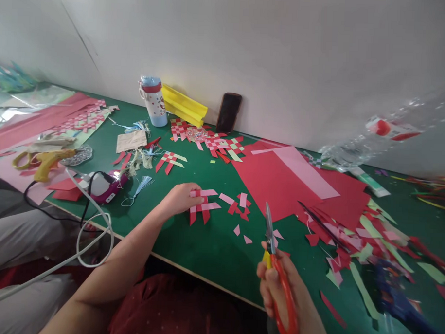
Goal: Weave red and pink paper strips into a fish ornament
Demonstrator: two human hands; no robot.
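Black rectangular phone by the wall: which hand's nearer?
Left: the left hand is in front of the black phone, to its left; the right hand farther in front, to its right.

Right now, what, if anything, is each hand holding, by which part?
The right hand holds scissors by the handles. The left hand touches woven paper at its upper left; whether gripped cannot be told.

table [190, 248]: green | woven paper [206, 206]: pink and red, crisscross | scissors [278, 270]: orange-red handle, bit of yellow, silver blades | big sheet [269, 183]: red | long strip [306, 175]: pink | glue gun [49, 161]: yellow | drink bottle [154, 103]: white, blue lid, red band | folded paper [184, 105]: yellow
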